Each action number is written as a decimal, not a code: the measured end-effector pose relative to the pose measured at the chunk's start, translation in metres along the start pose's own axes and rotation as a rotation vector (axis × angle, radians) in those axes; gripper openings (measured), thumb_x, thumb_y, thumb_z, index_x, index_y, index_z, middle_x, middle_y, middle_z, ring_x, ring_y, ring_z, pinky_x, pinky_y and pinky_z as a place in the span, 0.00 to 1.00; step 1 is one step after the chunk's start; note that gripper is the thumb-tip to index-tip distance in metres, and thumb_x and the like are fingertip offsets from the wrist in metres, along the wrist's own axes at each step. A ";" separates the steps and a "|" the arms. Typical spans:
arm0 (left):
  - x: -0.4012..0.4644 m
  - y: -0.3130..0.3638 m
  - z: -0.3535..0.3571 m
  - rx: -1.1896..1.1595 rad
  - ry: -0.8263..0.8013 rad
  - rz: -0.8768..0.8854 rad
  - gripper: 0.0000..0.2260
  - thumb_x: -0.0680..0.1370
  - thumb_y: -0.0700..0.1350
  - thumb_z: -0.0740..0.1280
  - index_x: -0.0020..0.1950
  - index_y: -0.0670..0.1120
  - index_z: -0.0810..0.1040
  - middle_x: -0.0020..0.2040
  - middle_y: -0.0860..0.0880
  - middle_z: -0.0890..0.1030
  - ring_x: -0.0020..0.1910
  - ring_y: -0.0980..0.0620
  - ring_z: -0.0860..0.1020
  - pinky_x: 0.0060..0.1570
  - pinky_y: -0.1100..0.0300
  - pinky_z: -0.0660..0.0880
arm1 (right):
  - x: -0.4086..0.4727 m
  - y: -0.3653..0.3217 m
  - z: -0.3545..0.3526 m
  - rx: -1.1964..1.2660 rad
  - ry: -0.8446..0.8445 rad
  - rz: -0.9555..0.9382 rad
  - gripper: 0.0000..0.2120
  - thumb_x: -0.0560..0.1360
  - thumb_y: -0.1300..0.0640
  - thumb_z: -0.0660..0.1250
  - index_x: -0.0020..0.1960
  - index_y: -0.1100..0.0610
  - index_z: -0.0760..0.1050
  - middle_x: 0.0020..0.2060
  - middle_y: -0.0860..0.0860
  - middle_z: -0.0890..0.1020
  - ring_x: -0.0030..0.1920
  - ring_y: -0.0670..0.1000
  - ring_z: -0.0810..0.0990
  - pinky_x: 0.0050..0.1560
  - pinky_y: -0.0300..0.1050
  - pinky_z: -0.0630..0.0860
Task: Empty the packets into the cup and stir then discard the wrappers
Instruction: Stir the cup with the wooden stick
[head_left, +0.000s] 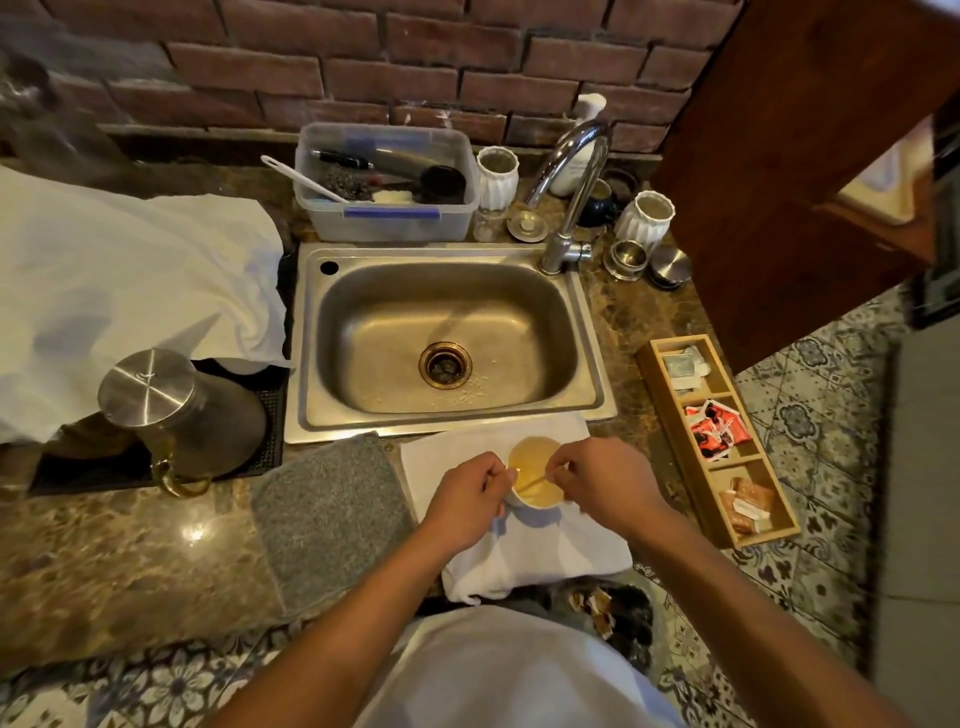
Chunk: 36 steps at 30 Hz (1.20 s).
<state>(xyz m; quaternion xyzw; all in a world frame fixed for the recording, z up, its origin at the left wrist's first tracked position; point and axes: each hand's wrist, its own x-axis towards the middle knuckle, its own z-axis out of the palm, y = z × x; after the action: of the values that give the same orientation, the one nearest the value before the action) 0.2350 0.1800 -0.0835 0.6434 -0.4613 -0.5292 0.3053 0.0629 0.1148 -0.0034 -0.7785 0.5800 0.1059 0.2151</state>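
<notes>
White cloth (540, 561) under the cup (535, 475) could slide on the bench, so the left hand (465, 499), grip curled on the cup's side, must hold firm. The right hand (605, 480) pinches a stick (532, 482) in the tan liquid; brisk stirring could slop it over the rim or tip the cup

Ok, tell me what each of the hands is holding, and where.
Left hand grips the cup by its rim; right hand pinches the stir stick at its upper end.

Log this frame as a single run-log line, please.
phase: stirring | left hand: holds cup | right hand: pinches stir stick in the tan liquid | cup on white cloth | wrappers: not seen in hands
</notes>
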 end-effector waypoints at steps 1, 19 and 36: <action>0.000 0.000 0.000 -0.002 -0.002 0.001 0.13 0.83 0.49 0.65 0.44 0.42 0.77 0.31 0.48 0.81 0.31 0.51 0.78 0.43 0.44 0.80 | 0.000 0.000 0.000 -0.019 0.005 -0.001 0.10 0.80 0.48 0.67 0.53 0.47 0.86 0.43 0.46 0.87 0.39 0.49 0.84 0.46 0.48 0.86; -0.001 -0.003 -0.003 -0.024 -0.022 0.002 0.12 0.83 0.50 0.65 0.41 0.48 0.76 0.31 0.51 0.81 0.30 0.55 0.78 0.42 0.50 0.79 | 0.007 -0.019 -0.001 -0.272 0.042 -0.184 0.14 0.82 0.43 0.61 0.58 0.52 0.78 0.47 0.52 0.86 0.45 0.55 0.85 0.48 0.51 0.83; 0.003 -0.005 0.000 -0.023 -0.028 0.013 0.12 0.83 0.49 0.65 0.40 0.51 0.75 0.30 0.54 0.80 0.28 0.61 0.75 0.39 0.60 0.74 | 0.006 -0.022 -0.002 -0.243 -0.034 -0.176 0.11 0.80 0.48 0.63 0.53 0.53 0.80 0.46 0.54 0.85 0.45 0.56 0.83 0.48 0.51 0.83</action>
<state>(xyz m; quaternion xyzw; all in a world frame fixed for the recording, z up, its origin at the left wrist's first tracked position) 0.2364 0.1790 -0.0887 0.6295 -0.4635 -0.5415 0.3094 0.0852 0.1136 0.0009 -0.8449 0.4886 0.1690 0.1377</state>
